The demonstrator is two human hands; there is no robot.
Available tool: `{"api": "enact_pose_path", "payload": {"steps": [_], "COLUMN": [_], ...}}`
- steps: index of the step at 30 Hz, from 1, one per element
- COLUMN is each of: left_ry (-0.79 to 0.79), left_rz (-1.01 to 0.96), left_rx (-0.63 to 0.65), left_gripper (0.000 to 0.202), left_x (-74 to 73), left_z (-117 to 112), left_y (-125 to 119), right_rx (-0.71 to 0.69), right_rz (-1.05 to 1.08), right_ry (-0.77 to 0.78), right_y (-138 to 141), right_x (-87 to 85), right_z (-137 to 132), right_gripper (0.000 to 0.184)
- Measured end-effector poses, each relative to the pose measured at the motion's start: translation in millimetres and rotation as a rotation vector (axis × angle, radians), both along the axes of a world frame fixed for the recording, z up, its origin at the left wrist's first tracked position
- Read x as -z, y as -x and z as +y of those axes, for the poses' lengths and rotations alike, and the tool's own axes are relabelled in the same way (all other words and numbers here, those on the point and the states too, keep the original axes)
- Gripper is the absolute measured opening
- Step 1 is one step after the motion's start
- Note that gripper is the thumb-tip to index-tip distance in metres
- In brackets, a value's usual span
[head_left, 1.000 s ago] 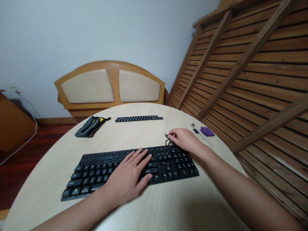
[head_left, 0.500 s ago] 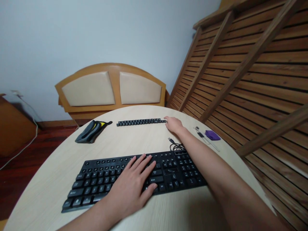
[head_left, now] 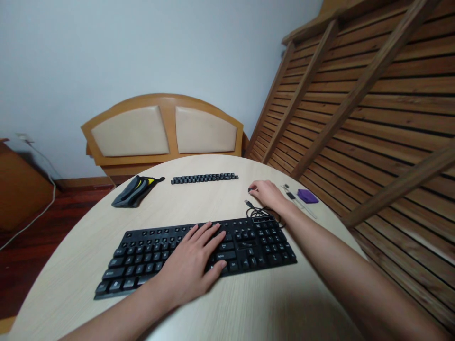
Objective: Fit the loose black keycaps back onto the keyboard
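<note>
A black keyboard [head_left: 249, 263] lies across the near part of the round table, with some top-row key positions lacking their caps. Flat on its middle rests my left hand [head_left: 194, 260], fingers spread and holding nothing. Beyond the keyboard, my right hand [head_left: 266, 193] pinches a small black keycap [head_left: 250, 190] between thumb and fingertips, just above the table. To the left of that hand, loose black keycaps [head_left: 204, 178] stand lined up in rows. The keyboard's coiled cable [head_left: 259, 211] with its USB plug [head_left: 248, 203] lies just below my right hand.
A grey and black pouch with yellow lining [head_left: 137, 192] lies at the table's left. On the right are a purple cloth [head_left: 307, 196] and a slim tool with a black piece [head_left: 291, 196]. Behind the table [head_left: 142, 220] stand a padded headboard [head_left: 137, 130] and slatted wooden panel [head_left: 355, 99].
My right hand has pinched a keycap from the right end of the rows and drawn it right and nearer. My left hand stays flat on the keyboard.
</note>
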State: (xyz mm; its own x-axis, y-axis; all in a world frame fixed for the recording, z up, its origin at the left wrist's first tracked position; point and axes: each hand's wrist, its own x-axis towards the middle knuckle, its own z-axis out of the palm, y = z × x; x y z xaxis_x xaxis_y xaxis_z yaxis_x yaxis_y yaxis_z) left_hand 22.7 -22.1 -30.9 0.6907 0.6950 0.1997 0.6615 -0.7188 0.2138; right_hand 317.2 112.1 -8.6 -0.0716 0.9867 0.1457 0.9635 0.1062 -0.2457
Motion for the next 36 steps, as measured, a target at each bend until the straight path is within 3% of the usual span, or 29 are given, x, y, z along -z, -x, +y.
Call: {"api": "enact_pose_path", "payload": {"steps": [7, 12, 18, 24, 36], "left_ry": [-0.028, 0.008, 0.127, 0.241, 0.483], "left_rz": [-0.039, -0.098, -0.275, -0.398, -0.602], "left_rx": [-0.055, -0.07, -0.11, -0.085, 0.002], "left_gripper": [0.043, 0.033, 0.029, 0.023, 0.016], "left_x": [-18.5, -30.6, -15.6, -1.3, 5.2], "left_z": [6, 29, 55, 60, 69], "left_y": [-16, -50, -78, -69, -68], "right_rx": [-0.222, -0.33, -0.257, -0.303, -0.409], "right_rz": [0.242, 0.496, 0.655, 0.723, 0.78], "right_ry": [-0.029, -0.032, 0.0, 0.043, 0.163], "right_y": [4, 7, 14, 20, 16], "right_x": [-2.0, 10.9, 24.3, 22.9, 11.5], "right_z": [-68, -85, -82, -86, -90], "right_gripper": [0.023, 0.021, 0.022, 0.018, 0.013]}}
